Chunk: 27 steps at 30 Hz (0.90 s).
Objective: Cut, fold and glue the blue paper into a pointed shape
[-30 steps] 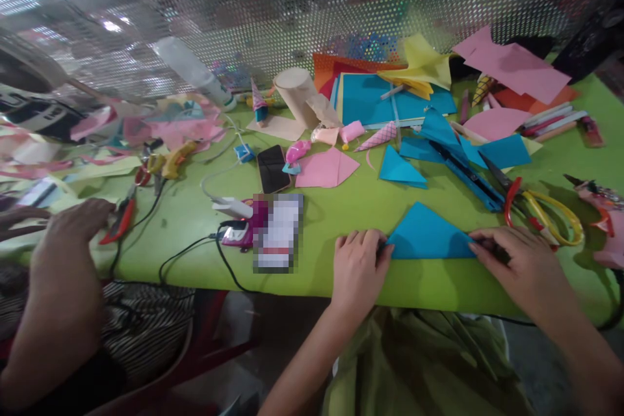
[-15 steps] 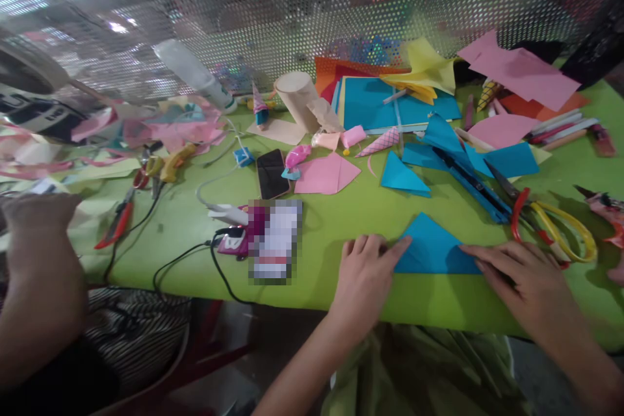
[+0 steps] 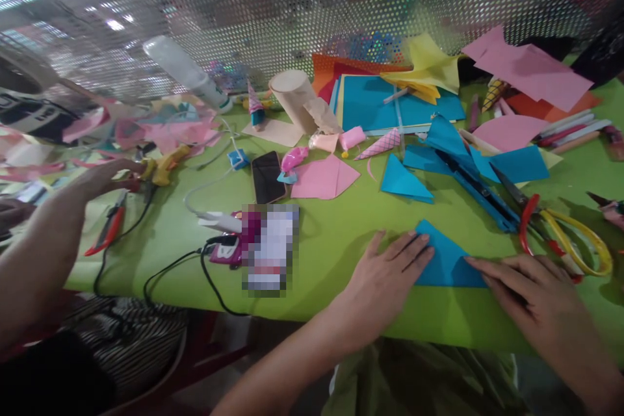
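On the green tabletop in front of me lies a blue sheet of paper (image 3: 447,263), folded into a triangle with its long edge towards me. My left hand (image 3: 385,283) rests flat over its left side, fingers stretched out and covering that corner. At the right corner, the fingertips and thumb of my right hand (image 3: 533,296) pinch the paper. Beyond it lies a smaller folded blue paper piece (image 3: 404,180). Scissors with red and yellow handles (image 3: 575,240) lie close to my right hand, beside a blue utility knife (image 3: 478,192).
Another person's hand (image 3: 104,179) is at the left, by a yellow-handled tool (image 3: 168,166) and red-handled pliers (image 3: 107,224). Phones (image 3: 269,177), a purple power adapter (image 3: 231,250) and cables lie left of me. Coloured paper (image 3: 361,104) and a cardboard tube (image 3: 295,101) stand behind.
My left hand has gone from fingertips on the left edge to lying flat over the paper's left side. My right hand stays at the corner. The other person's hand has reached towards the tools.
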Each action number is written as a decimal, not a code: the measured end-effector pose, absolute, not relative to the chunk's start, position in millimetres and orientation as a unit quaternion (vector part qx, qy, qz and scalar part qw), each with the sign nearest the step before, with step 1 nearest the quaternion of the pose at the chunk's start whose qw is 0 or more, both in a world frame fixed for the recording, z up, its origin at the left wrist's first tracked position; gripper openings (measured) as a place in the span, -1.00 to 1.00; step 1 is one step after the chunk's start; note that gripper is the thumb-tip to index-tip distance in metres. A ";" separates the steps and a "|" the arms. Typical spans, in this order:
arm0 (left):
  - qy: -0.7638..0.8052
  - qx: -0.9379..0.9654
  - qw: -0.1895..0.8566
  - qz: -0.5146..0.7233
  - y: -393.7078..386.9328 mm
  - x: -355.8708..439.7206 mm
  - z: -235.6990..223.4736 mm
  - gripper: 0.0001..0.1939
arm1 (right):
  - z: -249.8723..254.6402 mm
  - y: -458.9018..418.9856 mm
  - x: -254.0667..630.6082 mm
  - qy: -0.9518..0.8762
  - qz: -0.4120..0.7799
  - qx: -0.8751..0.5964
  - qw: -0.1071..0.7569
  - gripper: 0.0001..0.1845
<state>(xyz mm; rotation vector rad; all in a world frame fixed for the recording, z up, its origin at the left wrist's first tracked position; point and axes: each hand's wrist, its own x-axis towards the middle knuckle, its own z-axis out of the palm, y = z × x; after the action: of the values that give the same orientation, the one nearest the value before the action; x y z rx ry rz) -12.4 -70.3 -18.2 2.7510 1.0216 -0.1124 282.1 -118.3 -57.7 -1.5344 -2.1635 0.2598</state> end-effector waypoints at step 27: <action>0.347 0.931 0.110 -0.013 -72.6 -10.2 -26.1 -0.37 | -53.0 -117.5 276.1 -0.792 0.086 -0.539 0.274 -0.64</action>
<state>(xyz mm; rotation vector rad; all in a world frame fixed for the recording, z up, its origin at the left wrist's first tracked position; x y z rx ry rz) -10.2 -72.6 -26.1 2.7375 1.0213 -0.0370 276.1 -117.5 -53.0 -1.4507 -2.1294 0.2304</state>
